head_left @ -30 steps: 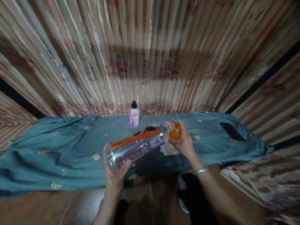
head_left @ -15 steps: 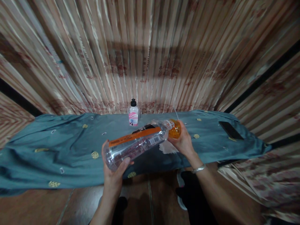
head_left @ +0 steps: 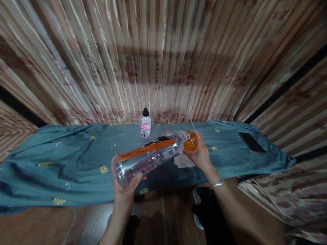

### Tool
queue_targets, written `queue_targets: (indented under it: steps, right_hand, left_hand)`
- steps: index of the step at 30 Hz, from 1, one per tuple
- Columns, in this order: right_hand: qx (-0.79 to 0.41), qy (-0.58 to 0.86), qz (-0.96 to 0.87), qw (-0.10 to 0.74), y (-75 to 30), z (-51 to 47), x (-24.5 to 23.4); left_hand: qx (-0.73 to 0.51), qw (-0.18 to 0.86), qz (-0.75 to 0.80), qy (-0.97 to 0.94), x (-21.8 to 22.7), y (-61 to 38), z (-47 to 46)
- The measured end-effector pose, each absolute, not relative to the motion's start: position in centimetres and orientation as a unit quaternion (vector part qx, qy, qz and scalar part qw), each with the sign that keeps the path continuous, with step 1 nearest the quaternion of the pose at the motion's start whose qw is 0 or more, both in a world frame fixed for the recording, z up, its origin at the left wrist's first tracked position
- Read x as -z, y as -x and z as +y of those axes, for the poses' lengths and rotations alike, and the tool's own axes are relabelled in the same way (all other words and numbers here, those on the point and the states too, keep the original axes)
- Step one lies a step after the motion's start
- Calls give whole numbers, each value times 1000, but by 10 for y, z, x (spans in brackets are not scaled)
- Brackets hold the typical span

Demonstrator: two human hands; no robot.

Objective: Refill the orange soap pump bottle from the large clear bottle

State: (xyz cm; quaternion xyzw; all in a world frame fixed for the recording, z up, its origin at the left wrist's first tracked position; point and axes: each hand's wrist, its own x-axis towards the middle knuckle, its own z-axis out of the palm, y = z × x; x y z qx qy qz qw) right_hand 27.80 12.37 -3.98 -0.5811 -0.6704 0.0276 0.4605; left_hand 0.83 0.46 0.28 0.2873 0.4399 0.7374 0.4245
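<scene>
My left hand (head_left: pixel 125 185) grips the base of a clear plastic bottle (head_left: pixel 149 157) with an orange label, tipped on its side so its neck points up and right. The bottle's mouth meets a small orange glass (head_left: pixel 191 142), and my right hand (head_left: pixel 200 157) is wrapped round that glass. A thin straw (head_left: pixel 192 125) sticks up out of the glass. A silver bangle (head_left: pixel 216 184) sits on my right wrist. Both hands hover over the near edge of a table draped in a teal cloth (head_left: pixel 63 166).
A small bottle with a black cap and pink label (head_left: pixel 145 124) stands at the back of the table by striped curtains (head_left: pixel 163 58). A dark phone (head_left: pixel 251 142) lies at the right. A white tissue (head_left: pixel 182 160) lies under my right hand. Brown floor below.
None beyond a slight shift of the view; the bottle stays tipped against the glass in the same grip.
</scene>
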Motion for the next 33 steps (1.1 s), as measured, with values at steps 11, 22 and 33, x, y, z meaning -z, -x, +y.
queue_targets:
  steps: [11,22,33]
  right_hand:
    - [-40,585,-668,458,-280,124,39]
    - [-48,592,-665,453,-280,124,37]
    - [-35,579,-672,460,-280,125,37]
  left_hand:
    - [-732,423,442,-299,-3,-10,5]
    - [-744,427,422,-292,-3,-11,5]
    - [-737,427,429,-299,0,-10,5]
